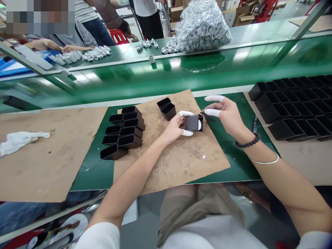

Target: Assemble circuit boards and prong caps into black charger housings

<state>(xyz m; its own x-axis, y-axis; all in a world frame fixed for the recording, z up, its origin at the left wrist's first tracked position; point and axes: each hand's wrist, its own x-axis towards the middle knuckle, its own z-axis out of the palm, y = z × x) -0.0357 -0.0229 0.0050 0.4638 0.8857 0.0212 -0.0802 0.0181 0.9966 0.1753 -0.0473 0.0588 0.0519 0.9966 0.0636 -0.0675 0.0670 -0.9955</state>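
Note:
My left hand (176, 128), with white finger cots, grips a small black rectangular casing (191, 123) above the cardboard sheet. A white round part (199, 125) shows at the casing's right-hand end. My right hand (228, 116) is just right of that end, its index finger raised. Its thumb and another finger close near a thin red wire (202, 116) at the casing's top corner; the exact contact is small and partly hidden. Behind my left hand, two open black casings (168, 111) stand together. Several more black casings (129, 141) stand in two rows to the left.
Many black casings (293, 128) fill the right side, with cutters (255, 124) beside them. A white glove (20, 141) lies on the left cardboard (49, 169). Beyond the green conveyor (202, 71) are a bag of grey-white parts (202, 29) and co-workers, one handling parts.

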